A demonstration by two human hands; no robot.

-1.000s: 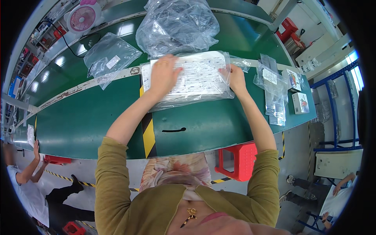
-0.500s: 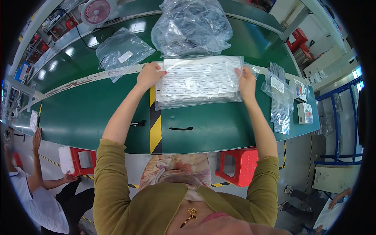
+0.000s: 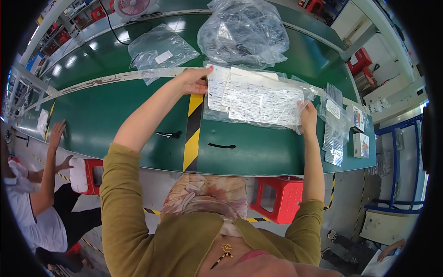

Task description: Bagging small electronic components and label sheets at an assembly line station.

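A clear plastic bag (image 3: pixel 215 113) lies on the green table with white printed sheets (image 3: pixel 263 99) in it. The sheets are fanned out, the left ones sticking out from under the rest, and the stack slants down to the right. My left hand (image 3: pixel 196 81) pinches the upper left corner of the sheets, thumb on top. At the bag's right edge, my right hand (image 3: pixel 308 118) is closed on the plastic. Whether the left fingers also hold the plastic is unclear.
Behind the sheets sits a big crumpled clear bag (image 3: pixel 244 37), with a flat labelled bag (image 3: pixel 162 51) to its left. Clear plastic strips (image 3: pixel 333 147) and small boxes (image 3: pixel 361 145) lie at the right. Two black pieces (image 3: pixel 222 146) rest nearer me. A co-worker's hand (image 3: pixel 56 135) touches the table's left end.
The sheets have gone from a neat, straight stack to a fanned, slanting one. My left hand has moved up to their corner; my right hand has slid lower along the bag's edge.
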